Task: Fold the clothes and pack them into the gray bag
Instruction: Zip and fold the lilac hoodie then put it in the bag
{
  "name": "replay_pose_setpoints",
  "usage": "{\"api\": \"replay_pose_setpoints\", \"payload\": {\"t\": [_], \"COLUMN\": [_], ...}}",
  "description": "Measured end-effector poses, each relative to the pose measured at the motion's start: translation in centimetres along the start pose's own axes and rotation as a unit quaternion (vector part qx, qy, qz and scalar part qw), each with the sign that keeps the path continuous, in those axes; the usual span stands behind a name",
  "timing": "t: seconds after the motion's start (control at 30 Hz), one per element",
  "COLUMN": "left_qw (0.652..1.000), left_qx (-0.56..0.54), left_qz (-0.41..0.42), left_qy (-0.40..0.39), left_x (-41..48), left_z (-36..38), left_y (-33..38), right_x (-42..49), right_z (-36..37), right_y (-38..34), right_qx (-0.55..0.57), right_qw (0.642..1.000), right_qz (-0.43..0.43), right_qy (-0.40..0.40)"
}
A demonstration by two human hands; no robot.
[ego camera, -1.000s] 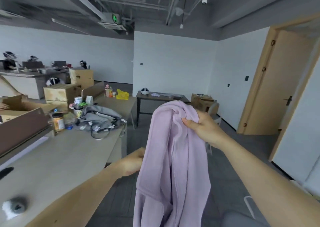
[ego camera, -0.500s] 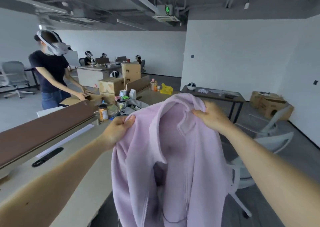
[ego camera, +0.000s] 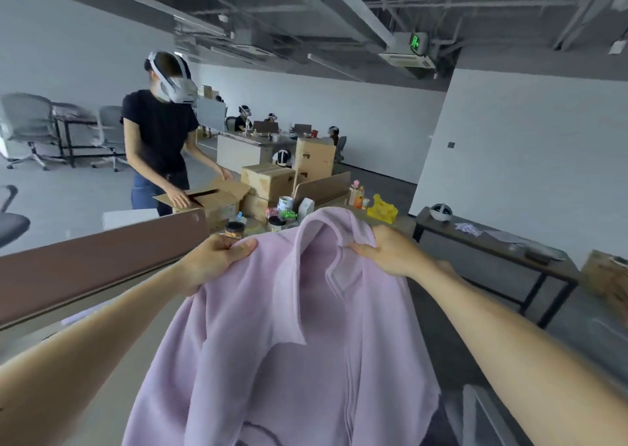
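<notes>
A lilac fleece jacket [ego camera: 299,350] hangs in front of me, held up by its shoulders with the collar at the top and a zip running down its front. My left hand [ego camera: 214,258] pinches the left shoulder. My right hand [ego camera: 390,253] grips the fabric just right of the collar. The jacket hangs over the light wooden table's edge and hides what lies behind it. The gray bag is hidden from view.
A brown divider panel [ego camera: 85,268] runs along the table [ego camera: 112,377] on my left. Beyond it a person in a headset [ego camera: 159,146] handles a cardboard box [ego camera: 210,200]. Jars, cups and bottles [ego camera: 282,207] crowd the table's far end. A dark side table [ego camera: 492,251] stands at right.
My left hand took hold of the jacket's left shoulder, and both hands spread the garment wide. My view swung left, bringing the person at the box into sight.
</notes>
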State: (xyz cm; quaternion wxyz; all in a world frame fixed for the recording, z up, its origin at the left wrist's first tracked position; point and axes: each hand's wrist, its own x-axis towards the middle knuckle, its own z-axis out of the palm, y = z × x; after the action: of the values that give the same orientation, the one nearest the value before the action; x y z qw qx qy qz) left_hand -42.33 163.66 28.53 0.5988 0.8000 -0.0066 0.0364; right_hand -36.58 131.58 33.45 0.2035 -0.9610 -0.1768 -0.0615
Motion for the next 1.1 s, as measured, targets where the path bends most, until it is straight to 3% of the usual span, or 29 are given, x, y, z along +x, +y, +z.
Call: {"api": "replay_pose_setpoints", "payload": {"t": [0.4, 0.63, 0.9, 1.1], "left_qw": [0.982, 0.946, 0.859, 0.78], "left_qx": [0.061, 0.164, 0.223, 0.245], "left_qz": [-0.066, -0.114, -0.227, -0.307], "left_qy": [0.164, 0.255, 0.4, 0.487], "left_x": [12.1, 17.1, 22.5, 25.4], "left_z": [-6.6, -10.4, -11.4, -12.3], "left_y": [-8.2, -13.2, -17.8, -20.1], "right_x": [21.4, 34.7, 49.0, 53.3], "right_z": [10.5, 18.6, 28.6, 33.8], "right_y": [-1.9, -3.5, -6.2, -8.8], "right_qx": [-0.008, 0.013, 0.101, 0.128], "right_qw": [0.997, 0.987, 0.948, 0.921], "right_qz": [-0.071, -0.151, -0.228, -0.286], "right_qy": [-0.014, -0.061, -0.198, -0.23]}}
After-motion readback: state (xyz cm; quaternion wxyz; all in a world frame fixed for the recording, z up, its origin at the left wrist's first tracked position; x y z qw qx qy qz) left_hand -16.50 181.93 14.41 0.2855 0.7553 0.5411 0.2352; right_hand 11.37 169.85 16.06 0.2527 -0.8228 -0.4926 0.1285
